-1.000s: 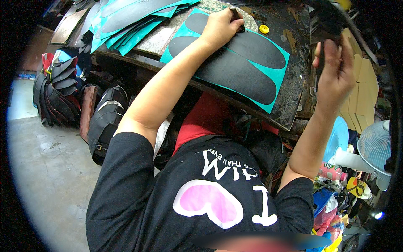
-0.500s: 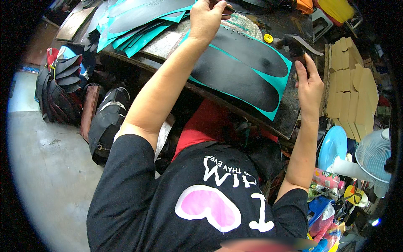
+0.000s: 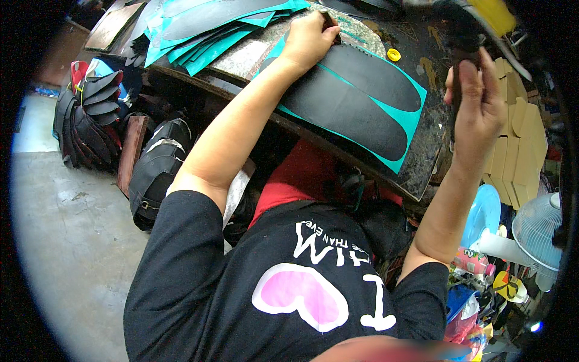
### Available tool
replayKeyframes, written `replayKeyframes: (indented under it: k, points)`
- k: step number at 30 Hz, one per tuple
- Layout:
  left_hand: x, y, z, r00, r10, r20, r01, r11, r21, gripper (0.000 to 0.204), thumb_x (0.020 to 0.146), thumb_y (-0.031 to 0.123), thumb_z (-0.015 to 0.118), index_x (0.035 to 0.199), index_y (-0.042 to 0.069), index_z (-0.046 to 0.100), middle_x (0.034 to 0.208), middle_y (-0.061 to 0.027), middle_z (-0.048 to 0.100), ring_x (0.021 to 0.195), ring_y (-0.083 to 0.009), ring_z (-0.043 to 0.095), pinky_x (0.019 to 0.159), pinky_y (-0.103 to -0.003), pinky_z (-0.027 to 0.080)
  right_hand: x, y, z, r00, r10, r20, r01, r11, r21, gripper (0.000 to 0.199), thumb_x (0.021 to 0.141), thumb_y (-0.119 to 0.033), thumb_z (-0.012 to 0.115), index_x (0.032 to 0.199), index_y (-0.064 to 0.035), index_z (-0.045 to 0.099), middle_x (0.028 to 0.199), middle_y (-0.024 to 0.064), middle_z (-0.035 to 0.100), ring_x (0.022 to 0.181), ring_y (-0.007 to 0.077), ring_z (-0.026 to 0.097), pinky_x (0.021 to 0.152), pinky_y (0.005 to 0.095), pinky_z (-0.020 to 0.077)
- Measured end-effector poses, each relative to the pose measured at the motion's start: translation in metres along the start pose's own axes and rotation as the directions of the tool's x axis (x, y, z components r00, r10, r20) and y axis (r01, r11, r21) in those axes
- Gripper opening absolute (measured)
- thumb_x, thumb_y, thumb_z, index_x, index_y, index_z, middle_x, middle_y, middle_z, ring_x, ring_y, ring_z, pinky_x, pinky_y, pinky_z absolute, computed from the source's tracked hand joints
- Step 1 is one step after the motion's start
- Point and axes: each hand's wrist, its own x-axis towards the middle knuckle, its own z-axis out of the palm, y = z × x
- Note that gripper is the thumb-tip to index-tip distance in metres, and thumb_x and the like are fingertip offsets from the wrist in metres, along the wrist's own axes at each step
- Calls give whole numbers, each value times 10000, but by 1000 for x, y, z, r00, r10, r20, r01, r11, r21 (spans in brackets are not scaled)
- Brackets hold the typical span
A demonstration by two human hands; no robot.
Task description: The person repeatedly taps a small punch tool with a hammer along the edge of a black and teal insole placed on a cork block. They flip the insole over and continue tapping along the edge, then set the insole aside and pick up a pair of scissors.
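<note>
A teal sheet [image 3: 416,123] with two black sole shapes [image 3: 356,114] lies at the table's near edge. Small dots or holes run in a row along its far side. My left hand [image 3: 309,41] is closed round a short dark punch [image 3: 329,19], upright over the far left part of the sheet; its lower tip is hidden by my fingers. Raised right of the sheet, my right hand [image 3: 479,108] grips the dark handle of a hammer [image 3: 456,84]. The hammer's dark head is up beyond my fingers, partly blurred, with a curved metal part sticking out to the right.
A pile of teal sheets with black shapes [image 3: 205,27] covers the far left of the table, beside a pale round slab [image 3: 362,33]. A yellow ring-shaped cap [image 3: 394,55] sits past the sheet. Cardboard boxes [image 3: 518,151] and a fan [image 3: 537,229] stand to the right.
My right hand has gone from beside the sheet's right edge, fingers near the hammer, to holding the hammer up by its handle. My left hand has shifted slightly down and to the right.
</note>
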Motion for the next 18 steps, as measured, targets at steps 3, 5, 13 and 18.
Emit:
replayKeyframes:
  k: [3, 5, 13, 18]
  points:
    - [-1, 14, 9, 955, 294, 30, -291, 920, 261, 97, 840, 95, 637, 867, 14, 592, 770, -210, 653, 755, -392, 662, 690, -453, 540, 1, -1, 20, 990, -131, -51, 126, 988, -94, 357, 980, -258, 598, 1288, -77, 598, 861, 64, 674, 685, 138, 596, 600, 251, 468]
    - [-6, 18, 13, 916, 382, 123, -400, 848, 348, 95, 834, 81, 629, 859, 13, 568, 757, -199, 649, 746, -388, 665, 690, -459, 540, -2, 18, 41, 988, -119, 98, 144, 936, -322, 385, 957, -339, 615, 1250, -90, 623, 933, 147, 699, 797, 272, 673, 675, 341, 515]
    - [0, -11, 16, 961, -270, 54, 269, 881, -388, 162, 897, 133, 643, 925, -20, 686, 767, -96, 720, 647, -149, 708, 617, -267, 567, -2, 59, 11, 998, 46, 44, -23, 904, -426, 435, 938, -409, 633, 1227, -84, 648, 864, 136, 712, 723, 209, 685, 681, 320, 526]
    - [0, -4, 15, 999, 50, -16, -51, 995, -86, 168, 864, 189, 686, 913, 28, 689, 781, -163, 704, 702, -259, 710, 679, -348, 562, 7, 2, -3, 971, -240, -5, 238, 967, -87, 362, 984, -243, 604, 1295, -59, 594, 762, 23, 646, 614, 50, 537, 556, 202, 442]
